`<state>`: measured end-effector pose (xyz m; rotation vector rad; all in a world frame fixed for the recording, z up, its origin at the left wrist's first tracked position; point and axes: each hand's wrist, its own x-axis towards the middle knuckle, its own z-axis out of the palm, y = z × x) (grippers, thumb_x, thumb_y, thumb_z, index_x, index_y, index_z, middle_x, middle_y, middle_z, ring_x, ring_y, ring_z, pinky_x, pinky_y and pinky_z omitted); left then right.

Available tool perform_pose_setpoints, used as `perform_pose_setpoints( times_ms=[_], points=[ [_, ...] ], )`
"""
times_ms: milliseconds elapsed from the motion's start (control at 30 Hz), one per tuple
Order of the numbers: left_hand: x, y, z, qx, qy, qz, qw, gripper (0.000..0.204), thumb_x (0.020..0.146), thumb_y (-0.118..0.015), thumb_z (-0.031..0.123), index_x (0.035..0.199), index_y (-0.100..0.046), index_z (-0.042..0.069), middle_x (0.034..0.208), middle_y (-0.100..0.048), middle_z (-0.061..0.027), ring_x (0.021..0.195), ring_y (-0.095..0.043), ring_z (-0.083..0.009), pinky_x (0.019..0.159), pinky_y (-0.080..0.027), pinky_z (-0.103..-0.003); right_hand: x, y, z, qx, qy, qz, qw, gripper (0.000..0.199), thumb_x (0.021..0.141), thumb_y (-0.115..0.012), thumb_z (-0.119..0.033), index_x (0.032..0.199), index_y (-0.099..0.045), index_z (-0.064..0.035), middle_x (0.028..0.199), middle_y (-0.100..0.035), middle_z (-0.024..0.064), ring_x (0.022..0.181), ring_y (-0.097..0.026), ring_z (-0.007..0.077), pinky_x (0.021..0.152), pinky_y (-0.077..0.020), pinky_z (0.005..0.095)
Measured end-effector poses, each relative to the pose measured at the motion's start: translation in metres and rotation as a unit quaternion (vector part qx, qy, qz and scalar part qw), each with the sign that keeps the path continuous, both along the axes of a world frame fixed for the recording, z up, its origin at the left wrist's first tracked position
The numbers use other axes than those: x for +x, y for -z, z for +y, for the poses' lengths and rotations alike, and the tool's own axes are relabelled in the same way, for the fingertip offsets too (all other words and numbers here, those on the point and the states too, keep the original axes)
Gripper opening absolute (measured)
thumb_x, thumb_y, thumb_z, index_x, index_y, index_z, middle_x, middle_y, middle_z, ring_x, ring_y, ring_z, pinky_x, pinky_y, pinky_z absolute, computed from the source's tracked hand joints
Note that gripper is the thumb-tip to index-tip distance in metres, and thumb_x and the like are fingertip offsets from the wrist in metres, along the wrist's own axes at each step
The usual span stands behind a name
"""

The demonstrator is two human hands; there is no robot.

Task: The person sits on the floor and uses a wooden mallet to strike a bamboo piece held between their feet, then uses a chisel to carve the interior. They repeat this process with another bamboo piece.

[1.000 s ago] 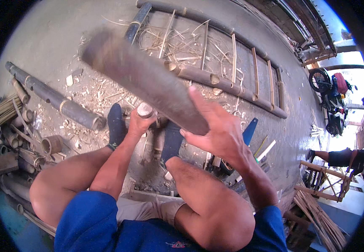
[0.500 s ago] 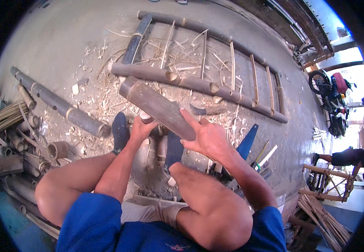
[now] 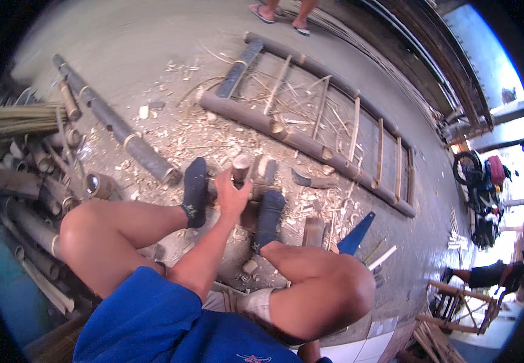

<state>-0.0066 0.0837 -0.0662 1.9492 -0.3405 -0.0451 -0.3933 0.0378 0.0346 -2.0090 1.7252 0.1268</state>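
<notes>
My left hand (image 3: 233, 192) is closed around a short, round wooden piece (image 3: 240, 163) with a pale cut end facing up. It is held above the floor between my two feet in dark socks, the left sock (image 3: 195, 190) and the right sock (image 3: 269, 221). Beneath that hand, partly hidden, a bamboo piece lies crosswise between the feet. A block with a pale worn patch (image 3: 266, 168) lies just beyond. Only a bit of my right forearm (image 3: 309, 351) shows at the lower edge; the right hand is out of sight. A brown bamboo piece (image 3: 313, 233) lies right of my right foot.
A ladder-like bamboo frame (image 3: 301, 142) lies ahead among shavings. A notched bamboo pole (image 3: 113, 124) lies left, near piled bamboo (image 3: 13, 181). A blue saw blade (image 3: 355, 235) and a dark blade tool (image 3: 313, 180) lie right. Another person's sandalled feet (image 3: 280, 15) stand far off.
The wide bamboo piece both hands held has left them. My right hand has withdrawn downward out of view. The left hand keeps the round wooden piece. Another person's feet show farther into view.
</notes>
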Motion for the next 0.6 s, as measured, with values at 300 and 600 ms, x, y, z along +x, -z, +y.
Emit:
perform_pose_setpoints(
  times_ms=[300,600],
  points=[
    [-0.012,0.011,0.016,-0.046,-0.010,0.102,0.994,0.051,0.087,-0.062,0.014,0.137,-0.058,0.001,0.128,-0.058,-0.0202,0.123,-0.052,-0.0373,0.110,-0.039,-0.045,-0.125,-0.042,-0.020,-0.082,0.088,0.138,0.983,0.064,0.095,-0.069,-0.032,0.149,-0.047,-0.0050,0.110,-0.069,0.0184,0.093,-0.067,0.0293,0.080,-0.0533,0.0411],
    [-0.049,0.017,0.042,-0.107,-0.025,0.114,0.987,0.039,0.096,-0.047,0.002,0.130,-0.066,0.011,0.125,-0.054,-0.0150,0.121,-0.054,-0.0313,0.110,-0.040,-0.039,0.051,-0.193,-0.053,-0.296,0.098,-0.415,0.855,0.022,0.100,-0.061,-0.017,0.112,-0.065,0.0009,0.104,-0.070,0.0184,0.098,-0.068,0.0288,0.088,-0.0547,0.0382]
  ],
)
